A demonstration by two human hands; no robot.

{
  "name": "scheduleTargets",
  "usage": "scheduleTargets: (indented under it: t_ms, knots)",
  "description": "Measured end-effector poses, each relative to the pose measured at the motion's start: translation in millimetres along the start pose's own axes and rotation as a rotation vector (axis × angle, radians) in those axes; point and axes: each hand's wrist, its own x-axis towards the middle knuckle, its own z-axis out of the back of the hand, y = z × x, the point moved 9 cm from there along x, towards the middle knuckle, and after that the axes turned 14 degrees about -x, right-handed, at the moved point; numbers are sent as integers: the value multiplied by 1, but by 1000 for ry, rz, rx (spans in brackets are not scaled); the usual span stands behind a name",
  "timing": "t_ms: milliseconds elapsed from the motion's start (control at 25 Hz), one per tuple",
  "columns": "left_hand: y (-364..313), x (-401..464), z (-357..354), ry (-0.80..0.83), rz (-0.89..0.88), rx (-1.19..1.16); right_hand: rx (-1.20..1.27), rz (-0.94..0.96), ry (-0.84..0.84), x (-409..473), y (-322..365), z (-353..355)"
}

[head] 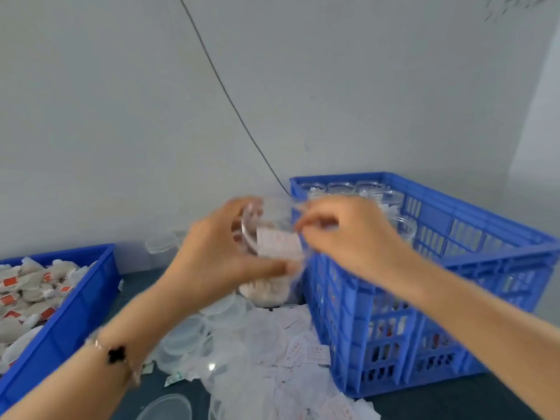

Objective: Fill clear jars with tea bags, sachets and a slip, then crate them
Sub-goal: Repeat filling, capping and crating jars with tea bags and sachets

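Jar (272,237) gripped by left hand (218,253); right hand (342,234) seemingly pinching inside.

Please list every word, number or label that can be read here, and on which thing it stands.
None can be read.
White paper slip in the clear plastic jar: red print, blurred.
Loose white slips on the table: red marks, too small.
Red tags on the tea bags: illegible.

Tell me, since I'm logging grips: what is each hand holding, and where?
The left hand grips the clear jar round its side. The right hand has its fingers at the jar's mouth; blur hides what they pinch.
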Motion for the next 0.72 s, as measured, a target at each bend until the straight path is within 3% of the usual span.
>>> scheduleTargets:
  t_ms: [120, 280, 440, 560, 720]
  knots:
    - [-37, 51, -19, -61, -145, -52, -168, -48, -164, 33, -12, 75]
    - [-65, 100, -76, -11, -227, -53, -410, -195, -285, 38, -47, 144]
    - [-74, 120, -143, 127, -316, 208, -645, -390, -376, 16, -99, 167]
    - [-48, 121, -189, 261, -252, 428, -744, -482, -244, 6, -140, 147]
    - [1, 112, -210, 450, -109, 528, -624, -562, 12, -6, -190, 93]
